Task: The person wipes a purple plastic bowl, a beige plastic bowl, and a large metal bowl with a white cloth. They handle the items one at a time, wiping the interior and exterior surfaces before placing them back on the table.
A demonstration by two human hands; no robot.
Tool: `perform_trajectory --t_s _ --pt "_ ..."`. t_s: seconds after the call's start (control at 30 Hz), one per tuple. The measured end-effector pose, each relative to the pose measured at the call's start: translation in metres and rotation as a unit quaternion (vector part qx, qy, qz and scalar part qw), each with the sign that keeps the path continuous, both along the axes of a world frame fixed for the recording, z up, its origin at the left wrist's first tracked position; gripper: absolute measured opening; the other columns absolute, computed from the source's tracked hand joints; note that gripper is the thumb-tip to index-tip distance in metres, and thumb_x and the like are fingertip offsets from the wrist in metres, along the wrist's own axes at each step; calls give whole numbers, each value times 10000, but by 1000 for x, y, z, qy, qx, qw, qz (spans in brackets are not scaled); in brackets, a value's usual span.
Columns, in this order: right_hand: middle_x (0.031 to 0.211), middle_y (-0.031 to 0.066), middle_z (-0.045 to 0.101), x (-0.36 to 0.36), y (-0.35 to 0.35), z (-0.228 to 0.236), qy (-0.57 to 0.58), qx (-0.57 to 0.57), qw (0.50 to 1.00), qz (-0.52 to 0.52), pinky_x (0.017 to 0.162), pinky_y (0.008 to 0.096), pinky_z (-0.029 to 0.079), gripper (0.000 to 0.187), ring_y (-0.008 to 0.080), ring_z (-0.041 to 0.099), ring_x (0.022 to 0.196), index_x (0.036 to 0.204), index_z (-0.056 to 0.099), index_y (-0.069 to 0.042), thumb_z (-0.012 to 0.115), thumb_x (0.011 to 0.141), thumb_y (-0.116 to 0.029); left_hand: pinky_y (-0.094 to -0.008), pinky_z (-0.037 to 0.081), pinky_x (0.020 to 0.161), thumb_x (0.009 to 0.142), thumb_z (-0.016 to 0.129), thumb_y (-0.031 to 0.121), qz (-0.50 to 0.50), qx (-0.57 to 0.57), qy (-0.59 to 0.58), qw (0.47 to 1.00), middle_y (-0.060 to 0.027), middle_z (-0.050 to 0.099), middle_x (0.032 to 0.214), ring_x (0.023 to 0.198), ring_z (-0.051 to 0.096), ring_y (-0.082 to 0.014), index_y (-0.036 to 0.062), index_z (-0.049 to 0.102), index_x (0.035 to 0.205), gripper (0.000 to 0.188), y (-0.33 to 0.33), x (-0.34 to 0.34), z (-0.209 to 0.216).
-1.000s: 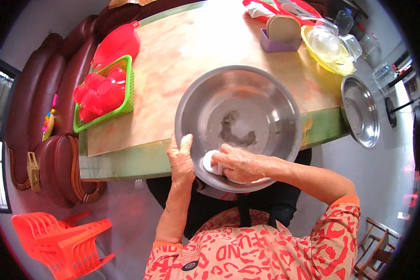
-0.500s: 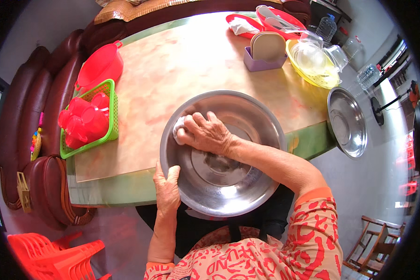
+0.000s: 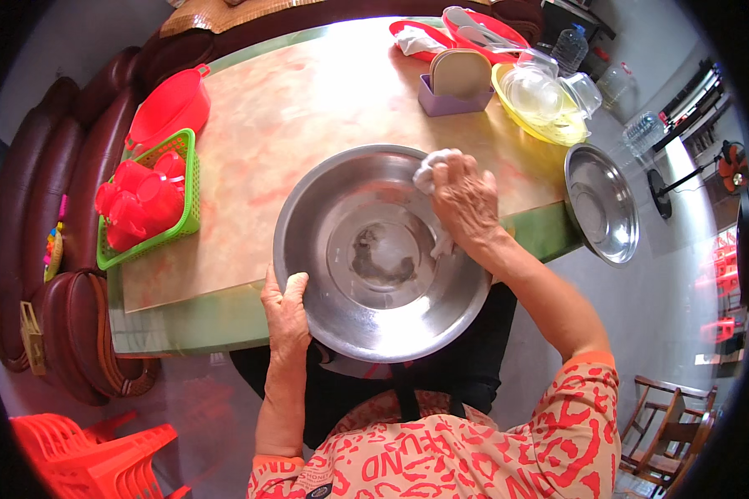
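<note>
A wide metal basin (image 3: pixel 349 324) leans over the near edge of the table, its hollow facing up toward me. My left hand (image 3: pixel 286 312) grips the basin's left rim, thumb on the inside and fingers hidden beneath. At the upper right rim, my right hand (image 3: pixel 468 204) is closed on a white cloth (image 3: pixel 429 172) and presses it against the inner wall. A corner of the cloth hangs down below the fingers. Dark wet patches show on the basin's bottom.
On the table (image 3: pixel 250 179) at left stand a green basket (image 3: pixel 193 187) of red cups and a red basin (image 3: pixel 172 108). A purple holder (image 3: pixel 453 103), a yellow basket (image 3: pixel 524 125) of clear containers and red trays stand far right. Another metal basin (image 3: pixel 601 204) sits off the right corner.
My right hand has swept the cloth from the basin's upper left wall across to its upper right rim. My left hand keeps its hold on the left rim.
</note>
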State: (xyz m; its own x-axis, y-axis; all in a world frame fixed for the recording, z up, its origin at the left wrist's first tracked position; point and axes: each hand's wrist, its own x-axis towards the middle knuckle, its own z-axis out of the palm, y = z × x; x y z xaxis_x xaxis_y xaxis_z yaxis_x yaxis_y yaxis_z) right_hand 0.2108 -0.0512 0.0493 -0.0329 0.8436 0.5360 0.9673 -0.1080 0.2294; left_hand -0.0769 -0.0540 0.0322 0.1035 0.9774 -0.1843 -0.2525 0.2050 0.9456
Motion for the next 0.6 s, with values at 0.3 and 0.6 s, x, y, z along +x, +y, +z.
perform_trajectory --t_s 0.3,0.6 --pt "994 80 555 -13 -65 25 -32 -110 993 24 587 342 460 183 210 560 945 895 655 -50 615 743 -143 -278 489 818 893 509 -17 -8 2 20 1000 -52 630 1045 902 589 -132 13 540 1219 329 -1 -2 0" --pt "1132 63 507 -13 33 -8 -64 -109 959 255 786 330 464 283 211 514 1012 1037 614 -79 583 765 -150 -276 481 832 883 500 -22 -12 5 26 1000 -54 634 1055 911 587 -130 2 543 1214 335 -3 2 5"
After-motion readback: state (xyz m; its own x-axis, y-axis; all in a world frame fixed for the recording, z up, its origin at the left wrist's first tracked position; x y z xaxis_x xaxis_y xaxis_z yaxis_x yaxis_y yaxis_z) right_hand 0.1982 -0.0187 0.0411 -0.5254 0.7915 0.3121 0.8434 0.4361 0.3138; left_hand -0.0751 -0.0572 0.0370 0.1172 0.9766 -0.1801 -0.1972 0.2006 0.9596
